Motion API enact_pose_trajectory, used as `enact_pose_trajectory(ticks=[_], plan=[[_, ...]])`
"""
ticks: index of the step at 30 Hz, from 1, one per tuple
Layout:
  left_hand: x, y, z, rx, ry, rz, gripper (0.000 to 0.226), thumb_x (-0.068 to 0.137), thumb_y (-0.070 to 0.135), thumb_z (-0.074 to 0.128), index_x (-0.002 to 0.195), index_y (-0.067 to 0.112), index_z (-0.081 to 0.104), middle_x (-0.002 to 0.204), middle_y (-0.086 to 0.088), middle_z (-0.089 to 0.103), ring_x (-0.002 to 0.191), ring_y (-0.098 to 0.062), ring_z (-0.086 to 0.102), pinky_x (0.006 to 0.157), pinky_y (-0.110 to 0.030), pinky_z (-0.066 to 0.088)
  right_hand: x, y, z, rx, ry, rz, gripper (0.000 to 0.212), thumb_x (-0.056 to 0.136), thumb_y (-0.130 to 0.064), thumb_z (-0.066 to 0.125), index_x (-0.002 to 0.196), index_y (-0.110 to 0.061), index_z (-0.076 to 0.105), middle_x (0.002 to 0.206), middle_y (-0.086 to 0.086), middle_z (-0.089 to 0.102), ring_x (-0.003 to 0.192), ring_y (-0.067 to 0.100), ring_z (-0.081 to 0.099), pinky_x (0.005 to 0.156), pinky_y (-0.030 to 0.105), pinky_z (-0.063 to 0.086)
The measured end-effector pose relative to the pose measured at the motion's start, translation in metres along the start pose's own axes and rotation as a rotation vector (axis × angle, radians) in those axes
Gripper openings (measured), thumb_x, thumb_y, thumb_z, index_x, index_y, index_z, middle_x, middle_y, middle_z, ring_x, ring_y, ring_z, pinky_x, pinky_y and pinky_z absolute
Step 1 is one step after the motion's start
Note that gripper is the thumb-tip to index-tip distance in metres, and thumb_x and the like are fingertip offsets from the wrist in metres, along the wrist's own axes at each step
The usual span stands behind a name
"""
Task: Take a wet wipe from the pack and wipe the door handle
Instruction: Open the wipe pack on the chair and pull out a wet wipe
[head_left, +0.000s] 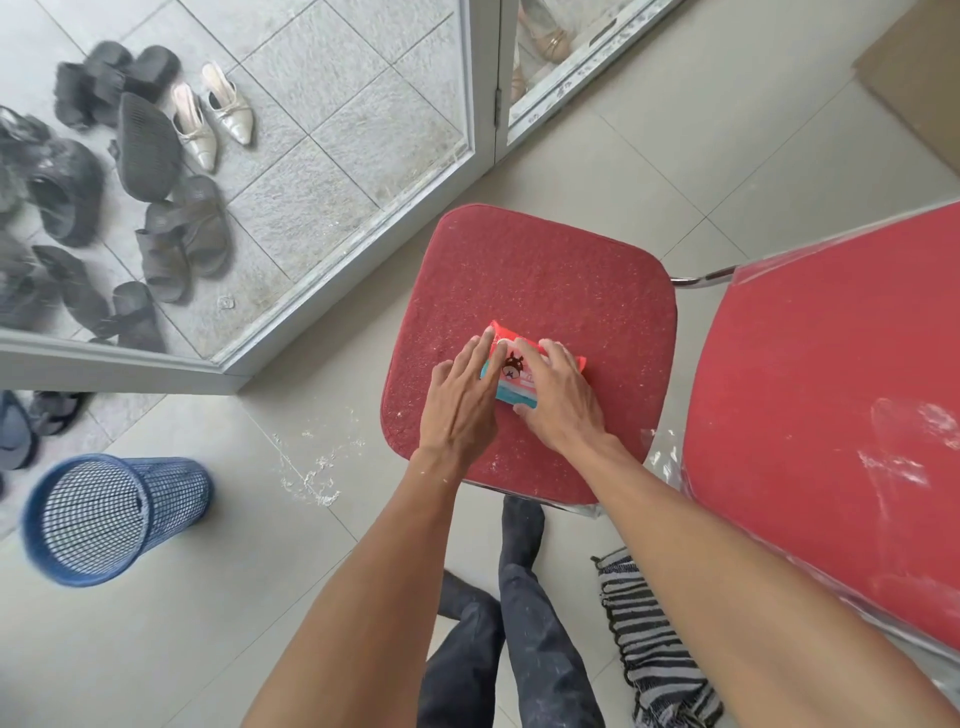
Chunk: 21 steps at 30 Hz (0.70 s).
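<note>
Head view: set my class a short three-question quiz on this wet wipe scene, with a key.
1. True or false: the red-and-teal plastic wet wipe pack lies on the floor.
2. What is on the floor left of the red cushioned chair seat? A: blue mesh wastebasket; B: green bucket; C: white box.
3. Fill in: ___ hands touch the pack.
Key: 1 false, it lies on the seat; 2 A; 3 two, the left hand and right hand.

left hand (460, 400) flat, fingers straight | right hand (558, 396) curled, perhaps gripping
</note>
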<state>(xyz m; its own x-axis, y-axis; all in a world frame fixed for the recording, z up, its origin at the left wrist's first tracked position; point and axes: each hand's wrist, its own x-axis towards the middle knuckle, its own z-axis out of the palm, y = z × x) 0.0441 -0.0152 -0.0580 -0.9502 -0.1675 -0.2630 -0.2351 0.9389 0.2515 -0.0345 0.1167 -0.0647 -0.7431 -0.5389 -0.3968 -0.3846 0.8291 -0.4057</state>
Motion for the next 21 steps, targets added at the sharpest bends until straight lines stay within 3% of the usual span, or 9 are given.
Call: enact_pose_trajectory(ticks=[2, 5, 14, 16, 18, 19, 21], plan=[[-0.001, -0.003, 0.003, -0.015, -0.01, 0.04, 0.075, 0.087, 0.013, 0.059, 0.155, 0.017, 0.028, 0.164, -0.004, 0.024, 0.15, -0.02, 0.026, 0.11, -0.038, 0.036, -0.003, 0.004, 0.001, 0.072, 0.028, -0.007, 0.076, 0.086, -0.029, 0.078, 0.151, -0.023, 0.039, 0.158, 0.012, 0.035, 0.149, 0.031, 0.028, 0.114, 0.042, 0.039], [-0.001, -0.002, 0.007, -0.054, -0.035, 0.046, 0.068, 0.09, 0.013, 0.057, 0.153, 0.018, 0.033, 0.163, -0.001, 0.029, 0.149, -0.017, 0.03, 0.109, -0.036, 0.039, -0.005, 0.01, 0.0, 0.068, 0.085, -0.029, 0.06, 0.091, -0.032, 0.071, 0.146, -0.017, 0.05, 0.154, 0.012, 0.042, 0.145, 0.029, 0.035, 0.112, 0.041, 0.04], [0.01, 0.007, 0.007, -0.26, -0.013, -0.18, 0.076, 0.087, 0.006, 0.07, 0.152, 0.018, 0.031, 0.15, -0.003, 0.046, 0.127, -0.025, 0.055, 0.097, -0.041, 0.049, -0.003, 0.018, 0.001, 0.022, 0.041, -0.122, 0.047, 0.103, -0.034, 0.052, 0.145, -0.014, 0.05, 0.154, 0.012, 0.045, 0.146, 0.03, 0.037, 0.111, 0.047, 0.042], [0.011, 0.007, 0.008, -0.284, 0.0, -0.197, 0.076, 0.087, 0.008, 0.072, 0.151, 0.018, 0.032, 0.147, -0.002, 0.049, 0.124, -0.025, 0.057, 0.096, -0.042, 0.052, -0.004, 0.022, -0.002, 0.101, 0.099, -0.138, 0.04, 0.106, -0.035, 0.046, 0.138, -0.014, 0.058, 0.141, 0.012, 0.059, 0.135, 0.032, 0.051, 0.104, 0.045, 0.048], [0.011, 0.007, 0.008, -0.268, 0.014, -0.188, 0.07, 0.088, 0.01, 0.071, 0.148, 0.017, 0.036, 0.144, -0.003, 0.051, 0.122, -0.025, 0.058, 0.095, -0.041, 0.052, 0.0, 0.025, -0.005, 0.215, 0.217, -0.121, 0.035, 0.107, -0.035, 0.043, 0.12, -0.014, 0.068, 0.107, 0.011, 0.073, 0.099, 0.034, 0.07, 0.075, 0.039, 0.057], [0.011, 0.007, 0.009, -0.252, 0.022, -0.177, 0.065, 0.088, 0.01, 0.07, 0.145, 0.016, 0.038, 0.141, -0.004, 0.053, 0.121, -0.025, 0.058, 0.094, -0.041, 0.052, 0.003, 0.026, -0.008, 0.257, 0.277, -0.091, 0.035, 0.107, -0.035, 0.043, 0.113, -0.013, 0.069, 0.094, 0.01, 0.073, 0.083, 0.032, 0.071, 0.063, 0.036, 0.054], [0.009, 0.008, 0.011, -0.213, 0.026, -0.158, 0.056, 0.09, 0.009, 0.068, 0.138, 0.016, 0.041, 0.138, -0.005, 0.053, 0.119, -0.025, 0.058, 0.092, -0.04, 0.052, 0.013, 0.025, -0.012, 0.316, 0.343, 0.008, 0.032, 0.106, -0.03, 0.046, 0.12, -0.011, 0.068, 0.1, 0.012, 0.075, 0.087, 0.029, 0.072, 0.065, 0.03, 0.054]])
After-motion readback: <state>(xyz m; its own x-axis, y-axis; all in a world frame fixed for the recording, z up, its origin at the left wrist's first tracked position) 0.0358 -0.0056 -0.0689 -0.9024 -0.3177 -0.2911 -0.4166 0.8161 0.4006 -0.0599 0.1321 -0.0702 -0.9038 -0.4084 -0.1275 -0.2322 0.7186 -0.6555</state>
